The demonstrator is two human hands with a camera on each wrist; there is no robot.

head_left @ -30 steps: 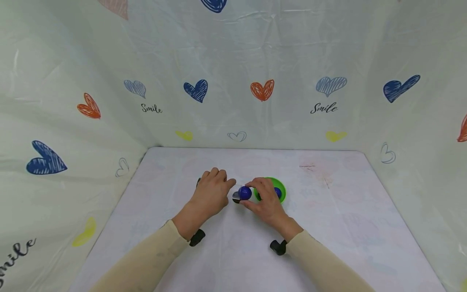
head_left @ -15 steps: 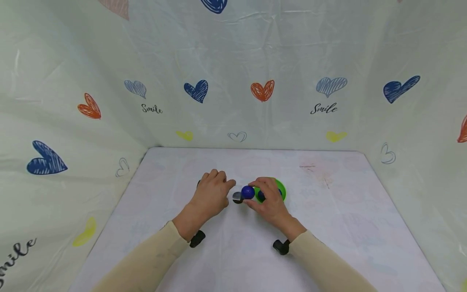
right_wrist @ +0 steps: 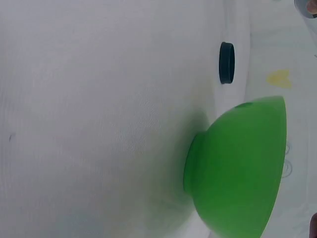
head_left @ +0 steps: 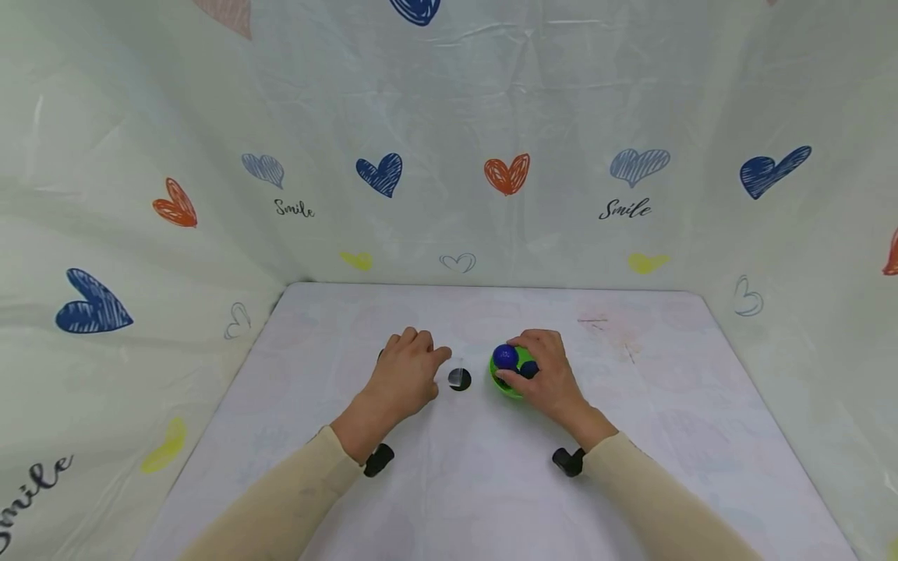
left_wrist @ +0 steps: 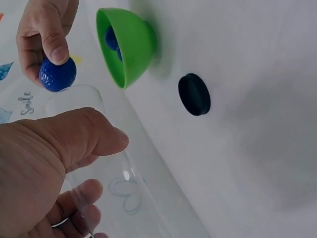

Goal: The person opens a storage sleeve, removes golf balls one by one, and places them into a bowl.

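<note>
My left hand (head_left: 403, 374) holds a clear, see-through cylindrical container (left_wrist: 138, 206), thumb on one side and fingers on the other. Its open mouth faces the right hand. With thumb and fingers, my right hand (head_left: 550, 374) pinches a dimpled blue golf ball (head_left: 505, 357) over the left part of a green bowl (left_wrist: 136, 49). More blue balls (left_wrist: 110, 38) lie inside that bowl, partly hidden by its wall. A round black lid (left_wrist: 194, 94) rests on the table between the bowl and my left hand. Only a fingertip of the right hand shows in the right wrist view.
A white-covered table (head_left: 449, 483) spreads around the hands. Behind and beside it hang pale sheets (head_left: 435, 93) printed with hearts and "Smile". Black wrist cameras (head_left: 568, 461) sit under both forearms.
My right hand has carried the golf ball rightward, away from the clear container's mouth beside the lid, to above the green bowl. The left hand has stayed nearly still.
</note>
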